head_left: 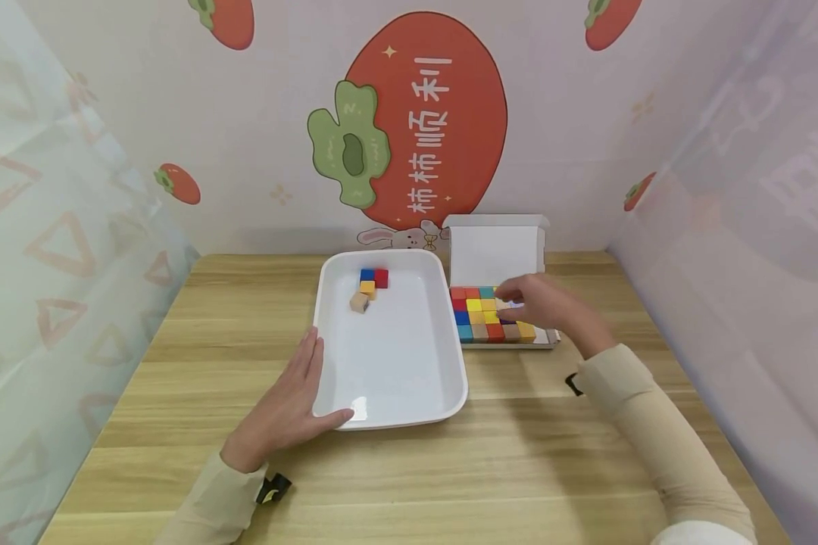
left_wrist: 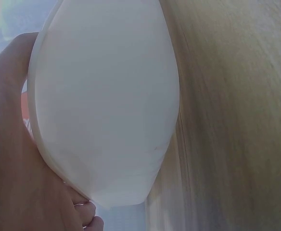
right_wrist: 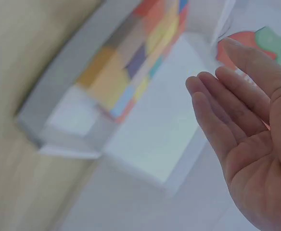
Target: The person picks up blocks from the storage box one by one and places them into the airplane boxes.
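A white tray (head_left: 395, 363) lies on the table, with a blue block (head_left: 367, 275), a red block (head_left: 381, 278), an orange-yellow block (head_left: 367, 288) and a tilted plain wooden block (head_left: 360, 303) near its far end. My left hand (head_left: 288, 401) rests against the tray's near left corner, fingers along the side and thumb at the front rim. The left wrist view shows the tray's outer wall (left_wrist: 107, 106) beside that hand. Above an open white box (head_left: 496, 253) of coloured blocks (head_left: 477, 318) hovers my right hand (head_left: 541, 306). Its fingers are loosely bent and hold nothing in the right wrist view.
The box's raised lid leans toward the back wall, and its near right corner has a gap without blocks. A wooden table (head_left: 245, 303) lies beneath everything. Printed fabric walls (head_left: 259, 121) stand at the back and both sides.
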The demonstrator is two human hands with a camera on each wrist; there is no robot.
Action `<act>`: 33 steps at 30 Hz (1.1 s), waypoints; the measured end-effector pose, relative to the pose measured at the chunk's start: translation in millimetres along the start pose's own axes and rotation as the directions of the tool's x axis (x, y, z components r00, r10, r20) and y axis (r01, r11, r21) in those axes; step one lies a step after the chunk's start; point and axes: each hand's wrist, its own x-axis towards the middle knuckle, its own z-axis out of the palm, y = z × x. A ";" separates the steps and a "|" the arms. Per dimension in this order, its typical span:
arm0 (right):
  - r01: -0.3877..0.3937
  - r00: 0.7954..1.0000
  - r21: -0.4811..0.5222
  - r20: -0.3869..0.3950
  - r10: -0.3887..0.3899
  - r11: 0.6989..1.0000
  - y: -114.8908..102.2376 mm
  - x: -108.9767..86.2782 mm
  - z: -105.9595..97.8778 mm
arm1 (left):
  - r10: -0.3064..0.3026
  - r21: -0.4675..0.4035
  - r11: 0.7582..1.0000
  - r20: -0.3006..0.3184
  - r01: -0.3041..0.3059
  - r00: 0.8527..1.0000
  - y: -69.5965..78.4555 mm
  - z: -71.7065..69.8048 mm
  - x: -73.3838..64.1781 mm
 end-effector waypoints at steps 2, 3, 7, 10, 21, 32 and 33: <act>0.044 0.999 0.002 -0.001 -0.044 0.999 -16.9 9.1 -0.9 | 0.001 -0.003 1.000 -0.004 -0.001 1.000 0.4 0.4 -0.2; 0.067 0.998 0.010 -0.002 -0.067 0.998 -24.2 14.3 -0.5 | 0.002 -0.004 1.000 -0.005 -0.002 1.000 0.5 0.5 -0.3; 0.159 0.987 0.043 -0.020 -0.158 0.986 -53.8 34.3 0.1 | 0.001 -0.007 1.000 0.000 -0.001 1.000 1.2 0.2 0.4; 0.199 0.980 0.051 -0.020 -0.198 0.979 -72.7 50.2 1.8 | 0.005 -0.013 1.000 0.003 -0.005 1.000 0.6 0.1 0.5; 0.203 0.975 0.050 0.079 -0.207 0.978 -130.4 105.3 28.0 | -0.017 -0.026 1.000 0.021 0.018 1.000 0.8 -3.0 -0.3; 0.106 0.987 0.123 0.105 -0.119 0.987 -143.3 145.3 74.6 | 0.016 -0.019 1.000 -0.003 -0.016 1.000 -0.7 -1.4 -1.2; 0.105 0.988 0.119 0.099 -0.117 0.987 -144.3 147.7 78.7 | 0.020 -0.016 1.000 -0.009 -0.020 1.000 -1.0 -0.9 -1.3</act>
